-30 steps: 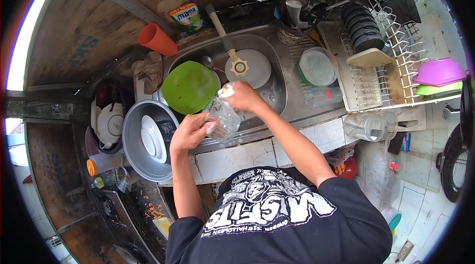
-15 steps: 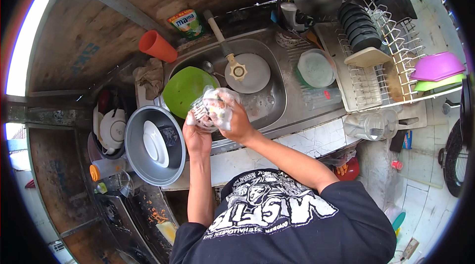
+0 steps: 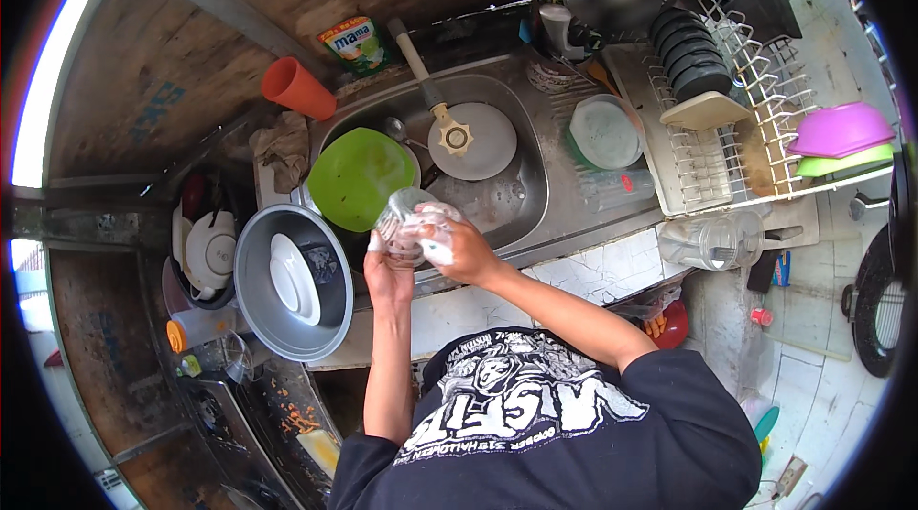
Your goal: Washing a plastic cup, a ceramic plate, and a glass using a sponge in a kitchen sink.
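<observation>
My left hand (image 3: 388,273) is closed around a clear glass (image 3: 400,221) smeared with white suds, tilted over the sink's front edge. Against the near side of that glass, my right hand (image 3: 466,250) is closed on a foam-covered sponge (image 3: 437,235), mostly hidden by lather and fingers. Just beyond the hands, a green plastic basin (image 3: 356,180) sits in the left part of the steel sink (image 3: 521,209). A white plate (image 3: 483,154) lies in the sink under a beige tap head (image 3: 453,131). One spoon (image 3: 396,130) rests beside the basin.
A grey basin (image 3: 251,304) with white dishes stands at left. An orange cup (image 3: 298,89) and a detergent pouch (image 3: 353,44) are behind the sink. On the right are a green-rimmed container (image 3: 606,132), a dish rack (image 3: 712,166) with black bowls (image 3: 690,56), and a clear jug (image 3: 712,240).
Both hands have come slightly nearer to me with the glass and sponge. More of the glass shows now, and less foam covers it. The whole view has shifted a little.
</observation>
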Demonstrator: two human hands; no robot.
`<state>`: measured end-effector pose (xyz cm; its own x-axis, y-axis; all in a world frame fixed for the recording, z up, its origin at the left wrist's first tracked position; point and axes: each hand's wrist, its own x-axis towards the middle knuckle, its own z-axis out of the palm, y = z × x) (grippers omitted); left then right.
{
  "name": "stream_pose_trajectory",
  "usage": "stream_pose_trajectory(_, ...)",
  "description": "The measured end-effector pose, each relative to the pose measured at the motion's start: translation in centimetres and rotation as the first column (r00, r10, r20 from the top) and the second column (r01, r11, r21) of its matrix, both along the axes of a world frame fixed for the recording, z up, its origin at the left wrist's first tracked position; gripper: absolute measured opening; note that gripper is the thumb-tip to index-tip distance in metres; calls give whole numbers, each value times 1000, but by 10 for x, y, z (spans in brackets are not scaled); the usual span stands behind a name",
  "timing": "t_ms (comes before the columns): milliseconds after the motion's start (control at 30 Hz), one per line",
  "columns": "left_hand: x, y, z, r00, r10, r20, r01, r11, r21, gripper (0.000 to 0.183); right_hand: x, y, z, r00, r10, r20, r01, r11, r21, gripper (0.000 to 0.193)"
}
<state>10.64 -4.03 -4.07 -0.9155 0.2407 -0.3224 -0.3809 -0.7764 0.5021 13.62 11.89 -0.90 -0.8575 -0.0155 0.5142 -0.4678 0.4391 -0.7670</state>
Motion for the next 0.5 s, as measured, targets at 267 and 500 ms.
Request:
stream_pose_trajectory(267,6,12,-29,991,-14,132,20,999,-42,39,21,30,-22,967,-18,254,44,994,-96,33)
stream_pose_trajectory(500,-26,38,-42,982,-92,167,130,965,-229,31,8,188,7,835,-484,262,477,874,92,22)
